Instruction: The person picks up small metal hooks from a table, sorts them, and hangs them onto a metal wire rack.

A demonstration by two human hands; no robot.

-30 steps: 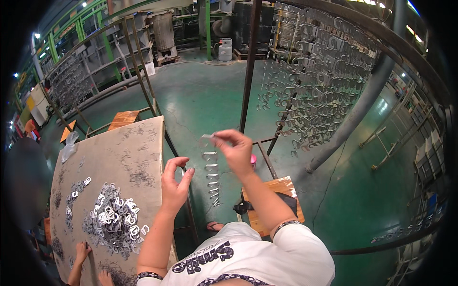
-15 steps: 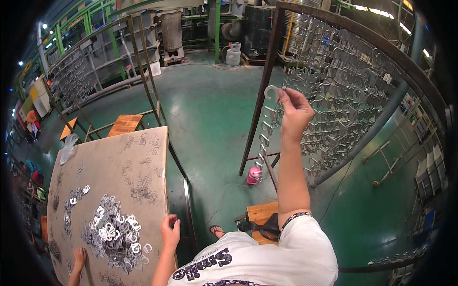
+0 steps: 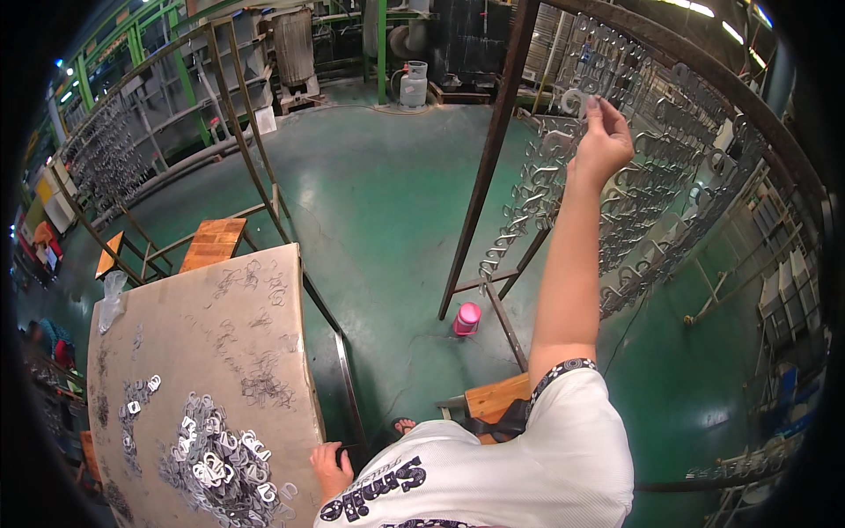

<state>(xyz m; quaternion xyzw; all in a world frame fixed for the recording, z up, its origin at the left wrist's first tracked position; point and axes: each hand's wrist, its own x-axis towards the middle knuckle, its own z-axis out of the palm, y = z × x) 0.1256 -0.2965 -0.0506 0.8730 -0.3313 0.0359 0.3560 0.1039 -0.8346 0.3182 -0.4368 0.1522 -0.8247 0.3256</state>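
Observation:
My right hand (image 3: 606, 145), arm stretched out and raised, pinches a flat pale metal hook (image 3: 574, 101) with a curved open end. It is held in front of a dark metal rack frame (image 3: 497, 167), where many similar hooks (image 3: 647, 176) hang in linked strings. My left hand (image 3: 332, 466) is low by the right edge of the brown table (image 3: 198, 326), its fingers curled. Something thin and dark shows at its fingertips, too small to make out. On the table lies a heap of loose flat hooks (image 3: 216, 466), pale and grey.
A pink container (image 3: 466, 319) stands on the green floor near the rack's foot. A wooden stool (image 3: 495, 398) is close to my body. Beyond the table are another stool (image 3: 214, 244) and a second hung rack (image 3: 110, 158). A clear plastic bag (image 3: 112, 301) lies on the table's far left corner.
My right hand has moved up and right with the hook, and the strings of hooks now hang differently. My left hand has dropped lower. Another person's hand at the table is out of view.

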